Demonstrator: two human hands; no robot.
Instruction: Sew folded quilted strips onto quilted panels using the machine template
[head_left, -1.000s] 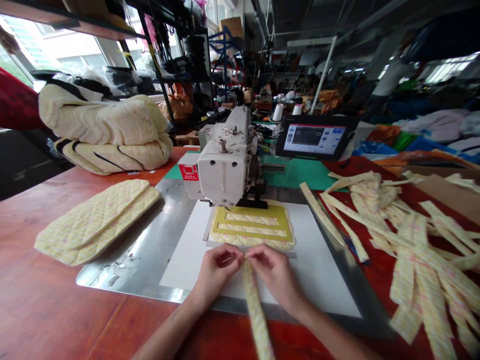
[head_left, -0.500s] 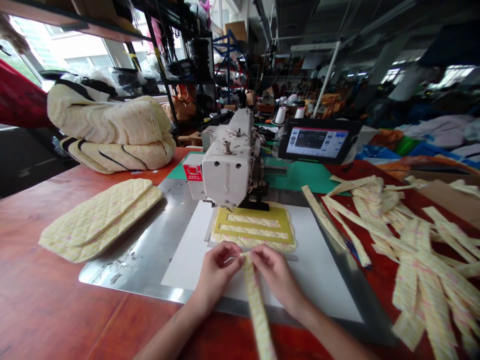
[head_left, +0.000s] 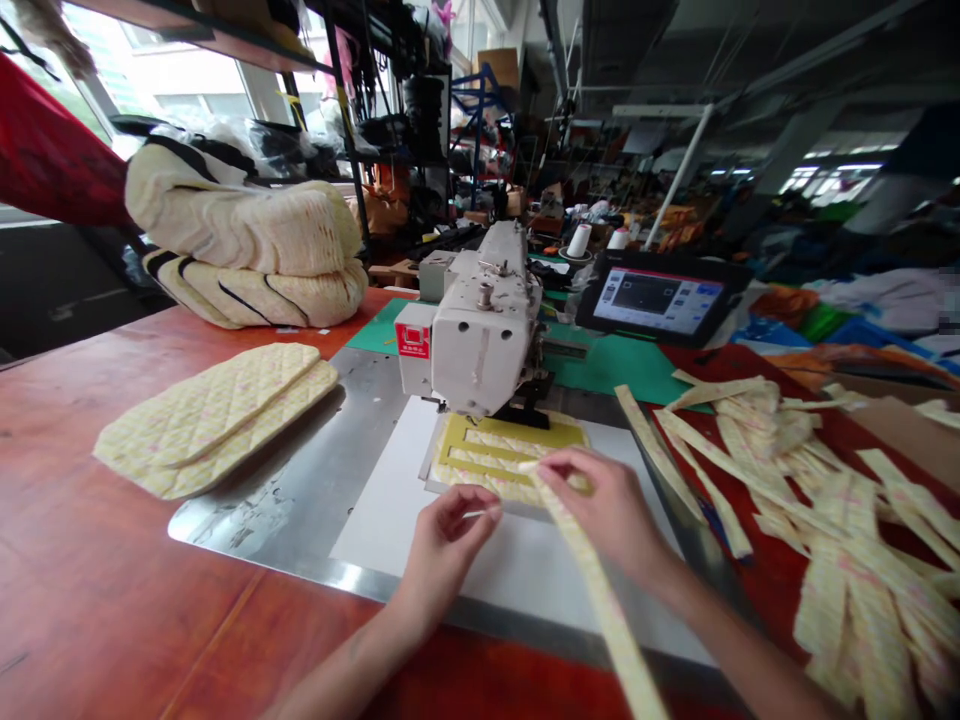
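My right hand (head_left: 607,500) pinches the end of a pale yellow patterned fabric strip (head_left: 592,575). The strip hangs down from it toward the table's front edge. Its held end is over the lower part of a mustard-coloured template (head_left: 517,435) with long slots, which lies on a quilted yellow piece (head_left: 480,481) under the sewing machine head (head_left: 480,350). Lower left of the template, my left hand (head_left: 454,530) hovers above the white sheet (head_left: 382,510). Its thumb and index tips are drawn together, and I see nothing between them.
Quilted pieces (head_left: 217,415) lie stacked on the left of the red table (head_left: 90,590). Behind them stands a tall bundle of quilted pieces (head_left: 255,240). Many loose strips (head_left: 847,530) are heaped at the right. A control screen (head_left: 660,297) stands right of the machine.
My right hand has moved up and right, carrying the strip's end over the template. My left hand has come off the strip and stays lower left. The view has shifted slightly.
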